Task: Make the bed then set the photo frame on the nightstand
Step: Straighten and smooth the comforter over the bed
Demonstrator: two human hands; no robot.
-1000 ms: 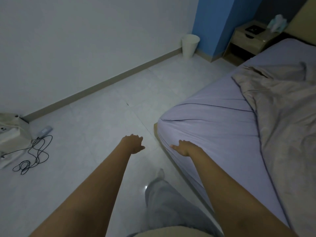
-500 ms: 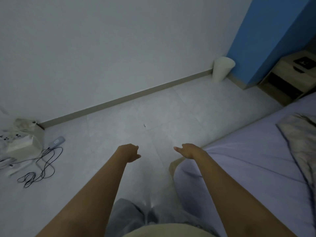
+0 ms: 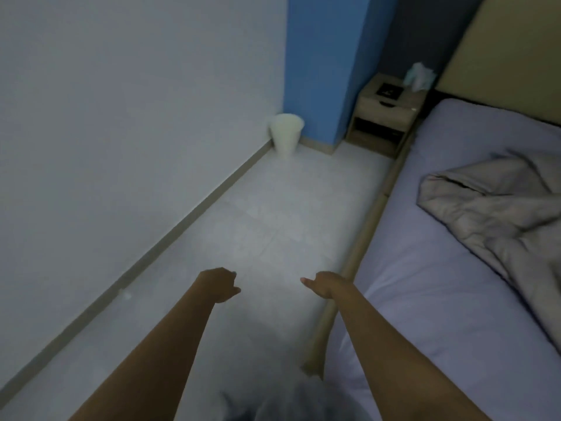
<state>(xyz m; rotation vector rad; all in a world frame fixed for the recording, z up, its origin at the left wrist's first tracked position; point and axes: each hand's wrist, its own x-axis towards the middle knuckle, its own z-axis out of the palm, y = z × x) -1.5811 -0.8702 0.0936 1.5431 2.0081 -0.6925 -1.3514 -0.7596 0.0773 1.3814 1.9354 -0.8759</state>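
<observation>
The bed [image 3: 425, 287] fills the right side, covered by a lilac fitted sheet. A grey-beige blanket [image 3: 498, 214] lies crumpled on it toward the right. A wooden nightstand [image 3: 385, 117] stands at the head of the bed beside the blue wall, with a dark flat photo frame [image 3: 389, 90] lying on its top. My left hand [image 3: 220, 284] and my right hand [image 3: 326, 285] both hang over the floor left of the bed, fingers loosely curled and holding nothing. Neither hand touches the bed.
A white waste bin [image 3: 285, 138] stands in the corner by the blue pillar [image 3: 321, 68]. A pale tissue pack [image 3: 419, 77] sits on the nightstand's back edge. The tiled floor strip [image 3: 273, 226] runs between the white wall and the wooden bed rail [image 3: 364, 238].
My view has swung right from the bed's foot corner to look along the aisle toward the nightstand. My right hand has come off the mattress corner. The cables and box on the floor are out of view.
</observation>
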